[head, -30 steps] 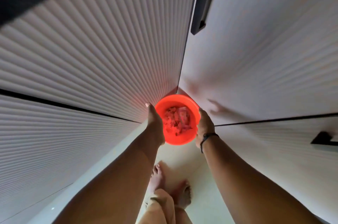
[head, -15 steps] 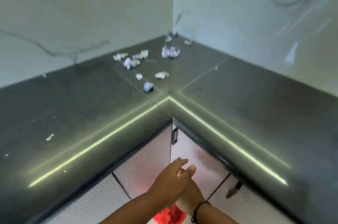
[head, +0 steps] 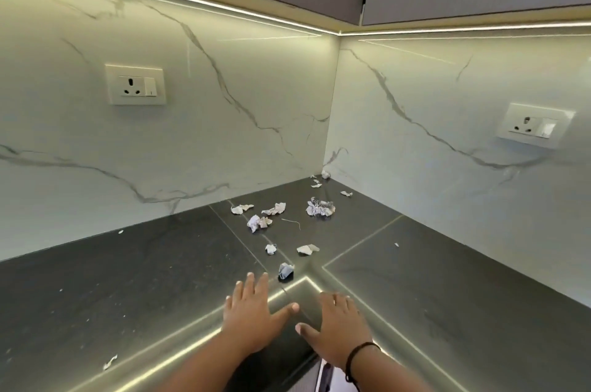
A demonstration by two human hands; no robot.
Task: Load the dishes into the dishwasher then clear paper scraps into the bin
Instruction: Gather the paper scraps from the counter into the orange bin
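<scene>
Left hand (head: 252, 315) and right hand (head: 335, 324) both spread flat, empty, over dark stone counter (head: 128, 295) near front inner corner; crumpled white paper scraps (head: 319, 207) toward back corner.

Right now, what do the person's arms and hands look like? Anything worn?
Both forearms are bare, with no sleeves in view. The left hand wears nothing: no glove, ring or band. The right hand is also ungloved; a thin black cord bracelet circles its wrist, a loose end hanging below. Fingers show short, unpainted nails.

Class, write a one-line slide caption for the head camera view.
Both open hands, left and right, reach over the dark countertop toward crumpled paper scraps.
</scene>
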